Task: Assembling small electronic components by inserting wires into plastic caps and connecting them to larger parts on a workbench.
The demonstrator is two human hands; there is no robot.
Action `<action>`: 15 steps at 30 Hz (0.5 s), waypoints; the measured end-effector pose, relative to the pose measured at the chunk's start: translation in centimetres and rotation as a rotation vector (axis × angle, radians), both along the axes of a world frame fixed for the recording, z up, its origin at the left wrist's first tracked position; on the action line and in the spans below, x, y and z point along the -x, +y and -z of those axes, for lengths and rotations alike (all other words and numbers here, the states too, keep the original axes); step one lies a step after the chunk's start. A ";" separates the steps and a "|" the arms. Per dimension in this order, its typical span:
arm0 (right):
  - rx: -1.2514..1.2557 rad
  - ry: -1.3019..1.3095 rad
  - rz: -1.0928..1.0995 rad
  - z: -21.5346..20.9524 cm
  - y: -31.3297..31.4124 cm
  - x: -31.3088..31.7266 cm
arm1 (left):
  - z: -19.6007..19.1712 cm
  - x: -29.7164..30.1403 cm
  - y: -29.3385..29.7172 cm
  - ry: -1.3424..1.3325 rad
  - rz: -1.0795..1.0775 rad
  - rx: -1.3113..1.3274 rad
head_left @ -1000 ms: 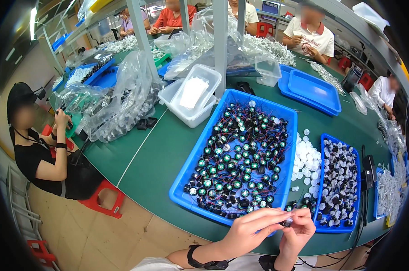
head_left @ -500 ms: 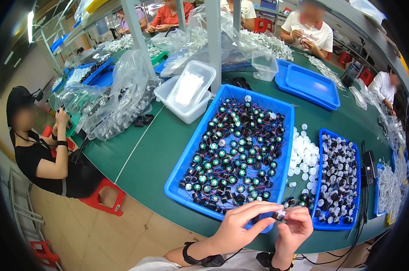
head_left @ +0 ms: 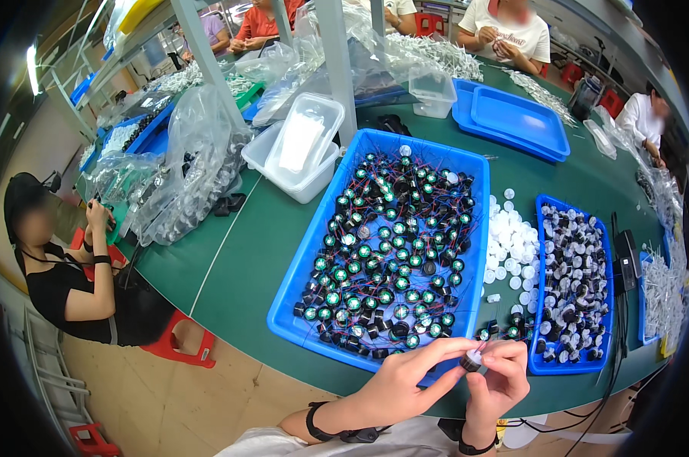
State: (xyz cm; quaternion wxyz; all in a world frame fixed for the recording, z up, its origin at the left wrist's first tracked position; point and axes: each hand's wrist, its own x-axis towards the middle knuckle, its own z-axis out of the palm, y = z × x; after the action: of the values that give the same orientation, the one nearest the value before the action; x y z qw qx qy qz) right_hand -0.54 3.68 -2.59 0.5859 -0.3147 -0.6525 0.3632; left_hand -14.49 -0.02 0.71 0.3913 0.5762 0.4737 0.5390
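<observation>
Just in front of the large blue tray's near edge, both hands hold one small black round electronic part (head_left: 472, 361) with a whitish cap on top. My left hand (head_left: 413, 381) pinches it between thumb and fingers from the left. My right hand (head_left: 500, 379) closes on it from the right, its fingertips at the cap. The large blue tray (head_left: 292, 295) holds many black round parts with green circuit faces and thin red and blue wires. Beside it lies a pile of translucent white discs (head_left: 509, 242). A narrower blue tray (head_left: 541, 305) at right contains capped black parts.
A few loose parts (head_left: 518, 326) lie between the trays. Black cables (head_left: 615, 335) run down the right side. Clear plastic boxes (head_left: 295, 164), plastic bags (head_left: 199, 145) and flat blue trays (head_left: 519, 122) stand farther back, around grey posts (head_left: 337, 68). A co-worker (head_left: 62, 266) sits at left; others work across the table.
The whole view has shifted a little. Both hands keep hold of the black part, which now shows its capped top and dark side more plainly between the fingertips.
</observation>
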 end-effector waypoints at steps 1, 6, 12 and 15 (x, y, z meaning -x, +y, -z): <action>-0.017 -0.014 0.015 -0.1 -0.1 0.1 | 0.0 0.0 0.0 0.010 -0.001 0.001; 0.007 0.011 0.025 -0.5 -0.3 0.4 | -0.1 0.3 -0.1 -0.009 0.016 0.004; 0.007 0.088 -0.025 0.0 0.5 -0.1 | 1.7 0.1 0.2 -0.412 -0.009 -0.105; 0.031 0.089 -0.066 0.1 0.5 -0.5 | 2.1 0.1 0.0 -0.519 0.066 -0.101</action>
State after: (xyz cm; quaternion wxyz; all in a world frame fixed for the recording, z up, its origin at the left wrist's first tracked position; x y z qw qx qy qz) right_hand -0.04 4.18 -2.74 0.5972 -0.2854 -0.6300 0.4062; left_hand -14.61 -0.06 -1.37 0.4877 0.4528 0.3108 0.6786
